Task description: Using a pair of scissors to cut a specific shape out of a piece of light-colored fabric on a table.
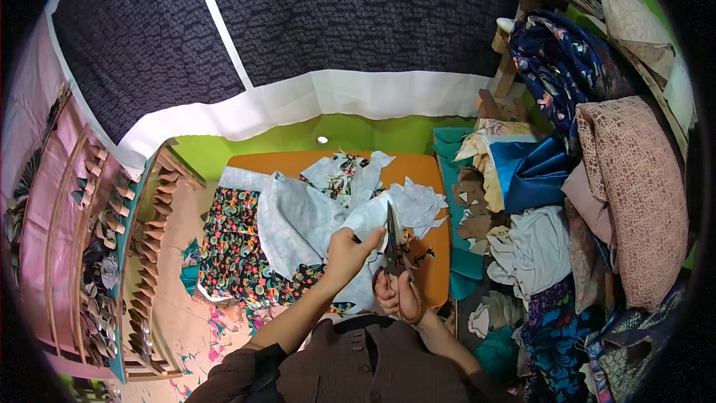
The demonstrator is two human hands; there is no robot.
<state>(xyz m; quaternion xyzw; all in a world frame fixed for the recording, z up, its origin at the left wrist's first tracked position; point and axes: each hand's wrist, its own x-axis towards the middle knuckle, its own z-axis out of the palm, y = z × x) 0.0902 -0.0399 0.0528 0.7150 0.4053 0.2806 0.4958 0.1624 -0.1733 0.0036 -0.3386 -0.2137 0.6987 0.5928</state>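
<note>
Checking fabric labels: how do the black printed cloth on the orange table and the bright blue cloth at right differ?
Pattern: the black printed cloth carries a multicoloured print; the bright blue cloth looks plain and shiny.
Pose: the black printed cloth drapes over the orange table; the bright blue cloth sits bunched to the table's right.
Shared: both are fabric.

black floral-print cloth [235, 246]: on orange rectangular table [440, 276] | pointed brown shoe shapes [154, 234]: left of table | shiny blue fabric [531, 175]: right of table
</note>
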